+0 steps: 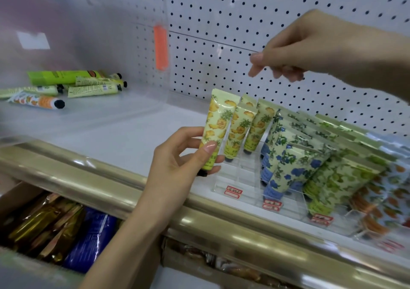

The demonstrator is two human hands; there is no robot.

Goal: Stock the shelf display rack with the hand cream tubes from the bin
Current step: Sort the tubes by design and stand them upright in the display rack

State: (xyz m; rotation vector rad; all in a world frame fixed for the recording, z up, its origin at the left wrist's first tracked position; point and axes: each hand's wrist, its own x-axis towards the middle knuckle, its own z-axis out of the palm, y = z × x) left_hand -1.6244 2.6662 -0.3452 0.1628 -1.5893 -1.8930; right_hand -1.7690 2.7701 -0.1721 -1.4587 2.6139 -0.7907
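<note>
At far left, a clear plastic bin (99, 33) on the white shelf (133, 137), with an orange clip (160, 46) at its right-hand end. Inside, lying flat: several green hand cream tubes (93, 86) and one orange-patterned tube (37, 101), black-capped. Below the shelf's gold metal rail (99, 184), an open cardboard box (13, 197) of gold and blue foil packets (88, 237).

In the middle, left hand (177, 166) curled round the lower end of a pale yellow pineapple-print hand cream tube (218, 122), thumb across the front, fingers behind. Tube upright, black cap down, crimped end up, held just left of the clear acrylic display rack (241, 177) and not yet in a slot.

In the rack's left column, more pineapple tubes (259, 126) standing cap-down. Next, a column of blue-flower tubes (290, 162), then green-leaf tubes (332, 182), then blurred orange-print tubes (390, 191) at far right. Red price labels (233, 193) along the rack's front edge.

Above the rack, right hand (295, 53) before the white pegboard (221, 6), fingers loosely curled and pointing down, holding nothing.
</note>
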